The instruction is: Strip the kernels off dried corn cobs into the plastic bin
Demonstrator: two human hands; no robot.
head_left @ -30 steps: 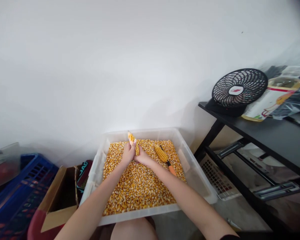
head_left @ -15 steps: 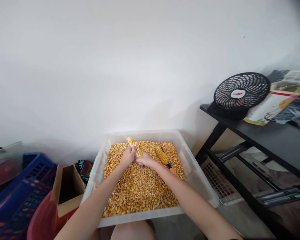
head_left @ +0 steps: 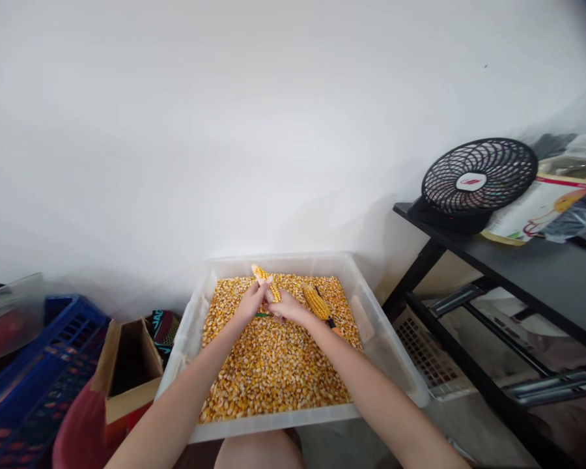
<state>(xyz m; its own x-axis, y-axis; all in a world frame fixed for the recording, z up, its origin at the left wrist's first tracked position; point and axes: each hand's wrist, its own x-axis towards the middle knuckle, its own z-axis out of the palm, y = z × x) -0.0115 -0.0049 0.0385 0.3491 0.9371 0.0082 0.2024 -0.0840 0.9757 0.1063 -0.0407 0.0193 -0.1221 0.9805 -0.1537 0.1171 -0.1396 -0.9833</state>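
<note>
The cob (head_left: 266,282) is now tilted further toward the right than a second ago, its tip raised at the centre of the frame. It is clasped by the left hand (head_left: 252,301) and the right hand (head_left: 286,306), both grips closed round it, above the kernels (head_left: 268,365) in the tub (head_left: 385,345). A second cob (head_left: 315,302) lies just right.

A tub (head_left: 393,365) of kernels (head_left: 268,371) sits centre, box (head_left: 127,384) and crate (head_left: 34,384) left, fan (head_left: 478,176) on table (head_left: 542,273) right.
</note>
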